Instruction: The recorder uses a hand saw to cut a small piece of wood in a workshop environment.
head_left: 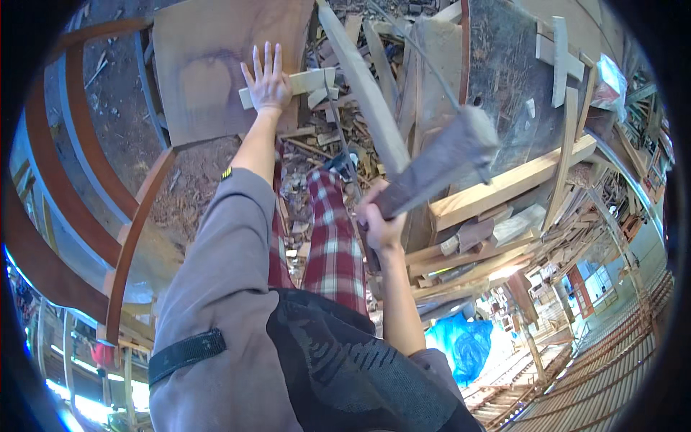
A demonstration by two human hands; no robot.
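My left hand (271, 88) lies flat with its fingers spread, pressing on a pale wood strip (308, 81) that crosses a broad brown board (223, 108). My right hand (383, 229) is wrapped round the thick dark end arm of a wooden frame saw (440, 162). The saw's pale beam (367, 93) stretches away from me, with a thin cord on its right. On its left runs the narrow blade, which passes across the strip's right-hand part, close to my left hand. The saw's near end is blurred. How deep the blade sits in the wood I cannot tell.
Curved reddish-brown wooden frames (93, 155) stand at the left. Offcuts and scraps (306, 147) litter the ground around my plaid-trousered legs (335, 237). Squared timber (511, 183) and stacked wood lie on the right, with a blue tarp (461, 345) behind.
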